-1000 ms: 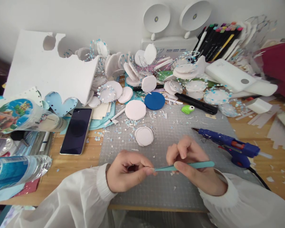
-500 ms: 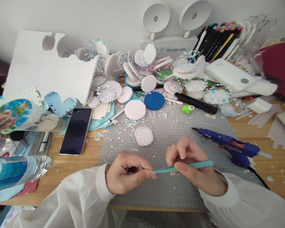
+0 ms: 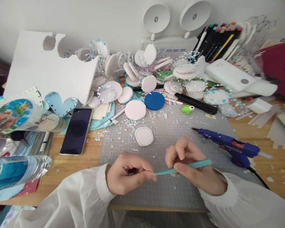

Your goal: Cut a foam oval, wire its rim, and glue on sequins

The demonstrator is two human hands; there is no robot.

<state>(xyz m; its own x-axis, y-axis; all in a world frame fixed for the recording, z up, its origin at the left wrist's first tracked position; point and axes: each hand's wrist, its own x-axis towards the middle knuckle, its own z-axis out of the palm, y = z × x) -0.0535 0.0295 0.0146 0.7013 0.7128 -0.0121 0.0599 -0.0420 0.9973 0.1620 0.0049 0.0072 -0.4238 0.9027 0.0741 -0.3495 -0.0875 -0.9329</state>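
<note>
Tweezers tilt more than a second ago, tips dipping toward six o'clock. The right hand clamps their shaft; the left hand, at nine o'clock, pinches by the tips, contents hidden. Slack pressure could drop anything tiny; straying toward two o'clock could knock the glue gun.

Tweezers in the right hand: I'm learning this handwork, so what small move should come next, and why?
Probably a light squeeze of the tweezers: the right hand holds them with the tips at the left hand's pinched fingertips, and anything caught there is too small to make out.
</note>
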